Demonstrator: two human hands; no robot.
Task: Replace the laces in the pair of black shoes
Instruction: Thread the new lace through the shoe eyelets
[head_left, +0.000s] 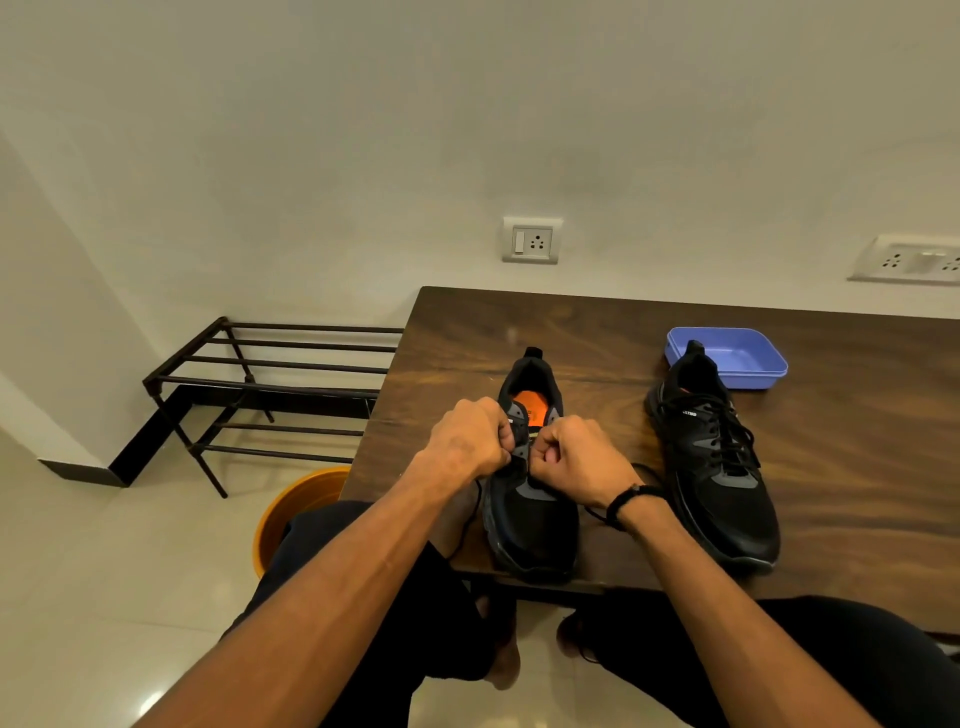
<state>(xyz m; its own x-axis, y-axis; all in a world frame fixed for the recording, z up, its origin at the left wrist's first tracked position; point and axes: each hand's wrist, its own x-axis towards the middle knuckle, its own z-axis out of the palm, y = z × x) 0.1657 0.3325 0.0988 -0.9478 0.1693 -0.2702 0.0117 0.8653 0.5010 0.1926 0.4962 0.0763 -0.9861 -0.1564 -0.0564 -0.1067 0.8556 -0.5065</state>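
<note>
A black shoe (530, 514) with an orange insole stands near the table's front edge, toe towards me. My left hand (467, 439) pinches its left eyelet flap and the black lace (467, 519), whose end hangs over the table edge. My right hand (576, 460) has its fingers curled at the right flap, pinching the lace there; a loose end trails under my wrist. A second black shoe (717, 462), laced up, stands to the right.
A blue plastic tray (748, 358) sits behind the second shoe on the dark wooden table (857, 415). A metal shoe rack (270, 384) and an orange bucket (296, 509) stand on the floor at left. My knees are under the table's front edge.
</note>
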